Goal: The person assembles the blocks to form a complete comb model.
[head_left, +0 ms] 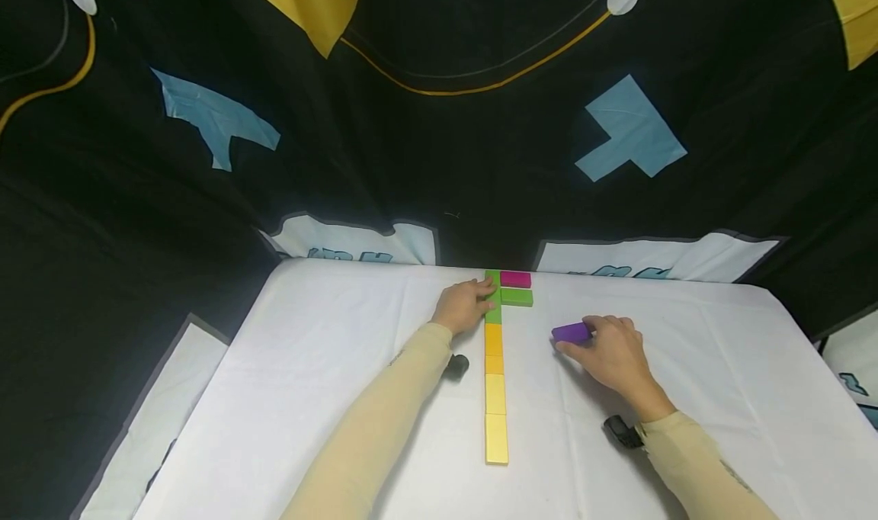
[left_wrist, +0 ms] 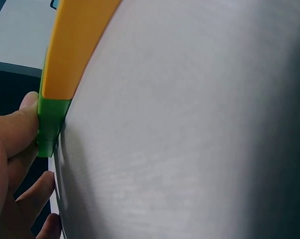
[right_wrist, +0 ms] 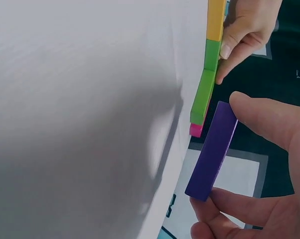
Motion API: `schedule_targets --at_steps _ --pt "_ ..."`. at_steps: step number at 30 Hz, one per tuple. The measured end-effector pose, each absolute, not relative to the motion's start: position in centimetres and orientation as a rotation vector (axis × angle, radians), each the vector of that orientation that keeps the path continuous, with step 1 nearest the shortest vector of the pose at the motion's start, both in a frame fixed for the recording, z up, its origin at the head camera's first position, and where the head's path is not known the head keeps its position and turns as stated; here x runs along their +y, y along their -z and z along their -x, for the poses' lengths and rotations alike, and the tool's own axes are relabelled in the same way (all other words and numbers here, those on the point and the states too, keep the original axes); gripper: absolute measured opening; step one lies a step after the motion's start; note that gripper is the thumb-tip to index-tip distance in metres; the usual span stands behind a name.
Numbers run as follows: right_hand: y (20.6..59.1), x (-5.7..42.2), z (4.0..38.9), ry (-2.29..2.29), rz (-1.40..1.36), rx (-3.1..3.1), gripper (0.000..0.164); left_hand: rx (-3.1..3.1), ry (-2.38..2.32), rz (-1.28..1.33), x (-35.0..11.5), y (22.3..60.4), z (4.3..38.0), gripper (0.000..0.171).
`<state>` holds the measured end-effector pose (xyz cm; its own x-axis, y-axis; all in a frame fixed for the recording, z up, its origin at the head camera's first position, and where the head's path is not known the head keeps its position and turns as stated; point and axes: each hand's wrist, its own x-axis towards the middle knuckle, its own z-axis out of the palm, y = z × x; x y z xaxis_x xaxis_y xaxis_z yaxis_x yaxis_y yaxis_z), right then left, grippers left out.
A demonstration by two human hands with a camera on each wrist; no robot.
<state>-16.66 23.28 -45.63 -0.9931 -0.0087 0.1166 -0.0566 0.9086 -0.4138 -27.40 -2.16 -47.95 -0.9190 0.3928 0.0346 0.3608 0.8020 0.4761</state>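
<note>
A column of blocks runs down the table, with green blocks at its far end, then orange blocks and yellow blocks. My left hand rests its thumb and a finger on the green end; its other fingers spread loosely in the left wrist view. Beside that end, a flat green block and a magenta block stick out to the right. My right hand pinches a purple block by its ends, between thumb and fingers, to the right of the column.
A white cloth covers the table. Its far edge lies just behind the magenta block. Beyond hangs a dark curtain with blue and yellow shapes. A small black device sits at my right wrist, another dark one by the left.
</note>
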Motion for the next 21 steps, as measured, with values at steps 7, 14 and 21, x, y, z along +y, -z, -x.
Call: schedule_targets --at_steps 7,14,21 --pt "45.5 22.1 17.5 -0.679 -0.024 -2.959 0.071 2.917 -0.75 -0.615 -2.2 47.9 27.3 0.044" --pt "45.5 21.1 18.2 -0.679 -0.035 -2.961 0.072 2.913 -0.749 -0.616 -2.2 47.8 27.4 0.044" --pt "45.7 20.0 19.0 -0.699 -0.014 -2.988 0.074 2.91 -0.735 -0.61 -2.2 47.8 27.4 0.043"
